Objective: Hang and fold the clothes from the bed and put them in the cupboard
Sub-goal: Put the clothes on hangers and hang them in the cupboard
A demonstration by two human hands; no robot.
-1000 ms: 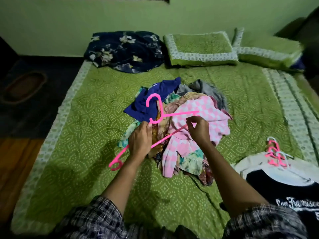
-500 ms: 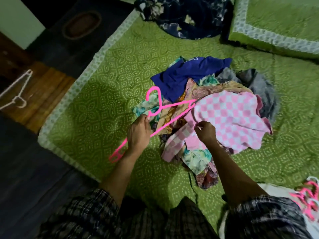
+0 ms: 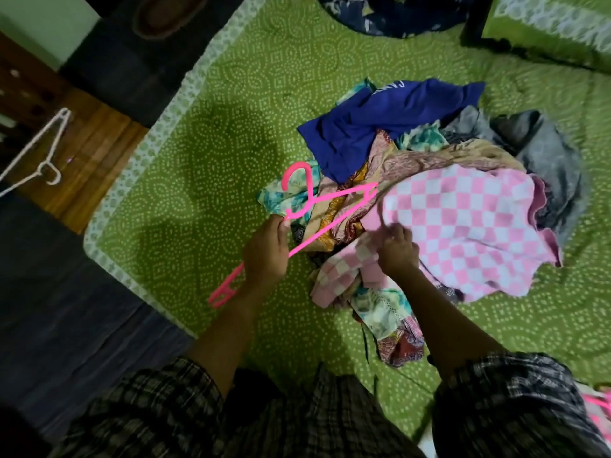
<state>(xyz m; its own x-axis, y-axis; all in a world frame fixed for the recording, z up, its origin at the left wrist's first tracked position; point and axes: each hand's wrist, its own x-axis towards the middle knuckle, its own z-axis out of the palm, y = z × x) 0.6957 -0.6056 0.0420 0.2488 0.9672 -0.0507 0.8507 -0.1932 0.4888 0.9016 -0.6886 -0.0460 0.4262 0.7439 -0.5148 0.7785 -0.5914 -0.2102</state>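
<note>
The thin pink plastic hanger (image 3: 325, 211) is clasped in the curled fingers of the left hand (image 3: 266, 251). Its long bar slants up-right to the pink-and-white checked garment (image 3: 463, 233), which is pinched at its near edge by the right hand (image 3: 398, 249) on the green patterned bed (image 3: 231, 127).

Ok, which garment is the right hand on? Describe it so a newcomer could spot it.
On the green bedspread lies a heap of clothes; the right hand grips its top layer. That is the checked garment, the only one in pink and white squares, beside the plain blue shirt and the grey cloth.
</note>
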